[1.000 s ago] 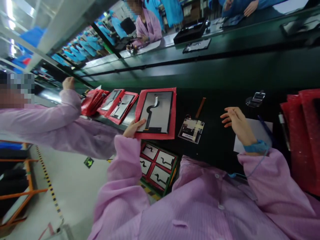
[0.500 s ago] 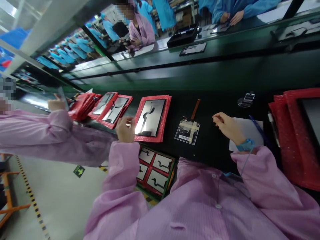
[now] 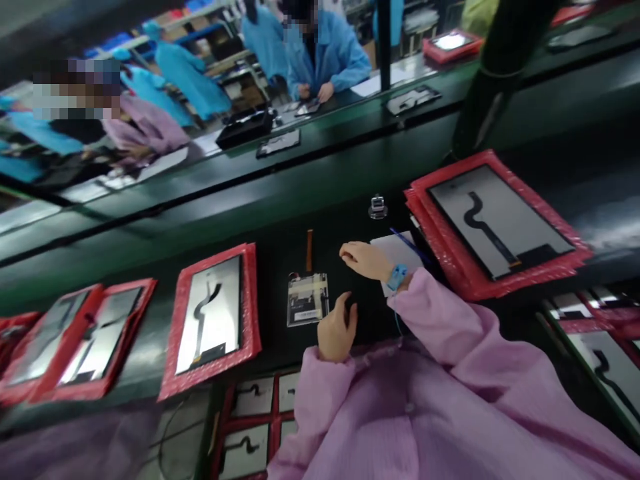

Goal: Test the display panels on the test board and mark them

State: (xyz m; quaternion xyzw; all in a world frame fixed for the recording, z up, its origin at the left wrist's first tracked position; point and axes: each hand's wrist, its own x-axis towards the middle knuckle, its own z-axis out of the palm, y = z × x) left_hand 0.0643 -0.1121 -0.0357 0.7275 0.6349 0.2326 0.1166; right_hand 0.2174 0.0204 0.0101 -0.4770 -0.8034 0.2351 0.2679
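My left hand hovers at the lower right of a small circuit-board assembly with tape strips and a white label, close to its corner. Its thumb and bent fingers are apart, with nothing seen between them. My right hand is over the mat beside a white paper sheet; its fingers are curled together and no object shows in them. An orange-brown flex strip extends up from the board. Left of the board lies a display panel with a black flex cable, on a red bubble-wrap pouch.
A stack of red pouches topped by another display panel stands at right. A blue pen-like tool and a small clear-based device lie behind my right hand. More panels rest at left. Co-workers sit across the bench.
My view has swung right. My left hand has moved from beside the left display panel to near the board. My right hand remains near the paper; the right-hand stack is now fully in view.
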